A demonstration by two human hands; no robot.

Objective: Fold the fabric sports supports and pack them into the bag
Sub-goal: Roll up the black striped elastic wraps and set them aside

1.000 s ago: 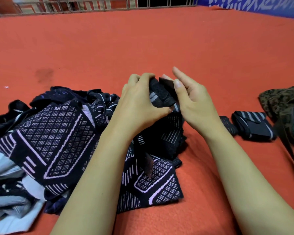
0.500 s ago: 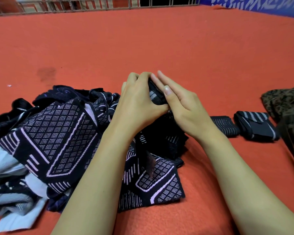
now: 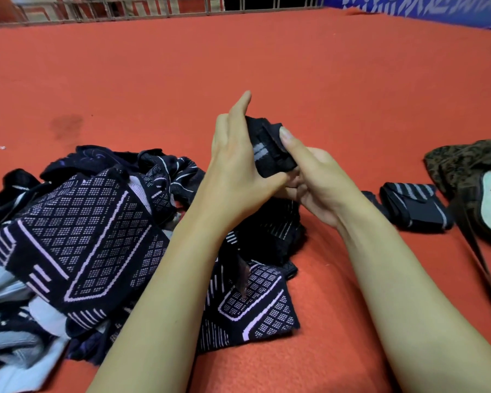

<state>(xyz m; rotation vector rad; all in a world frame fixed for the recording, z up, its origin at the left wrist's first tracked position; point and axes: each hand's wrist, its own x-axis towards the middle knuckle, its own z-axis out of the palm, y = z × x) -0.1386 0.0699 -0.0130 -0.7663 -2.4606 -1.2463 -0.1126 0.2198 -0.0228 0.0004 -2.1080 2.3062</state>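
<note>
1. The orange-red felt-like floor covering (image 3: pixel 267 66) carries everything – a flat, slightly napped surface that should grip fabric rather than let it slide.
2. Your biggest job lies on your left: the loose heap of dark navy knitted supports with pale lilac grid and stripe patterns (image 3: pixel 82 236), soft, stretchy and tangled. Judged from its size, most of the task is still ahead.
3. The mottled brown-and-olive fabric bag (image 3: pixel 471 165) slumps at the right edge; whether anything is packed inside cannot be told.
4. Just beside the bag lies one folded dark support with grey stripes (image 3: pixel 414 207), a compact, flat bundle – finished, not yet packed.
5. Your left hand (image 3: pixel 238 171) and right hand (image 3: pixel 315 180) hold a small black support with a grey stripe (image 3: pixel 270 148) above the heap; left thumb and fingers grip it, index finger straight, while the right thumb presses its flap down, the other right fingers curled beneath.
</note>
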